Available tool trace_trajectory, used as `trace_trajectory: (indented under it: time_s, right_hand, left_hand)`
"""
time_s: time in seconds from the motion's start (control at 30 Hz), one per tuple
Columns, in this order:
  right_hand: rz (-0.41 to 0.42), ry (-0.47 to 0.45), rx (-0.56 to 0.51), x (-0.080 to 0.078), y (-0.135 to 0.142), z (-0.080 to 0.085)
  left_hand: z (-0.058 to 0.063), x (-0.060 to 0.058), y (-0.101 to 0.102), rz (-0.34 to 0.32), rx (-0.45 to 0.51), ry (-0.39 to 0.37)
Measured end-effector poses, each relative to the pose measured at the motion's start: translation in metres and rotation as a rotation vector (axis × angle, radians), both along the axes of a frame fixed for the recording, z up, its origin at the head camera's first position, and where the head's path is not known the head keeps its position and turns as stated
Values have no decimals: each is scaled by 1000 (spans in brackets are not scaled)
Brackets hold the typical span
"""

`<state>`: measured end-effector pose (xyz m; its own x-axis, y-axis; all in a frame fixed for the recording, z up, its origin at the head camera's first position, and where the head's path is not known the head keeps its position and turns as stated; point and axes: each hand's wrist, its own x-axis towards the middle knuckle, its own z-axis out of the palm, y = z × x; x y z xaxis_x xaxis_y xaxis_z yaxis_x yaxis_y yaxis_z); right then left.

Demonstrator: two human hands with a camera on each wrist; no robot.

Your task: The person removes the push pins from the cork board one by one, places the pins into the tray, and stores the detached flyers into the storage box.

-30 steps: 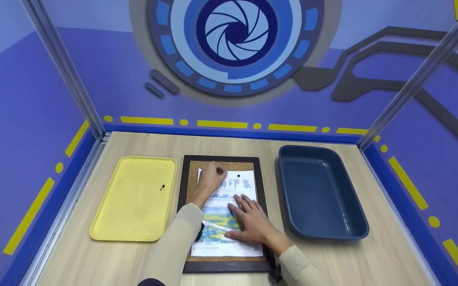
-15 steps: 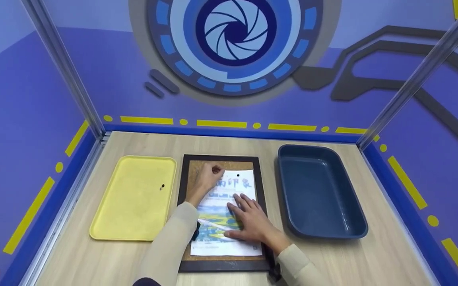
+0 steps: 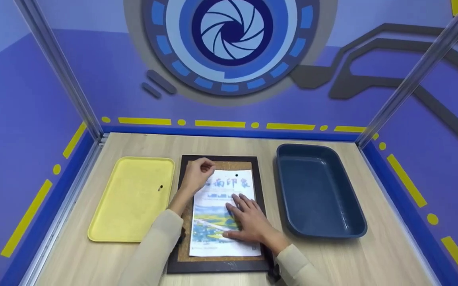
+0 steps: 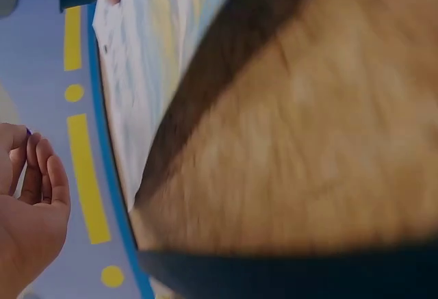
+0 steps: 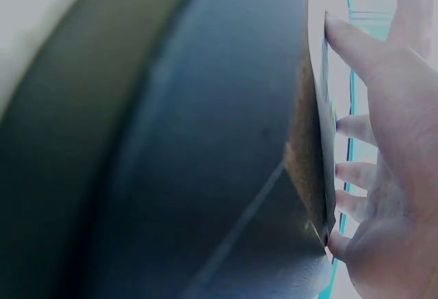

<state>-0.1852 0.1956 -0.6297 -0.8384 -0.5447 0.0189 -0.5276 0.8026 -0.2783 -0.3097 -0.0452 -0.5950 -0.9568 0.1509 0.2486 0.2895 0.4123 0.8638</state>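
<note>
Where the left hand (image 3: pixel 198 174) pinches, a bluish bit (image 4: pixel 29 132) barely shows.

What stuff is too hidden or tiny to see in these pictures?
Head view: the paper's upper left corner, hidden behind the left hand.
Head view: the part of the paper under the right hand.
Head view: tiny print along the paper's bottom, too small and blurry.
Left wrist view: a bluish speck at the left hand's fingers, too small to name.

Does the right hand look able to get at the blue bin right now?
Likely yes: nothing tall seems to stand between the right hand and the bin, though it would have to leave the paper.
</note>
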Motion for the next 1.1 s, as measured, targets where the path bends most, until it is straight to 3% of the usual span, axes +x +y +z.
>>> trace_trajectory:
  time_s: [0.27, 0.57, 0.8, 1.1]
  right_hand:
    - [1, -14, 8, 1, -1, 2]
    - [1, -19, -11, 1, -1, 3]
    - [4, -14, -17, 0, 0, 2]
    - [2, -27, -9, 0, 1, 2]
  left_hand:
    - [12, 9, -44, 57, 10, 58]
    - [13, 10, -98, 219, 56, 40]
    - [6, 22, -131, 279, -17, -3]
    - [-8, 32, -157, 333, -41, -43]
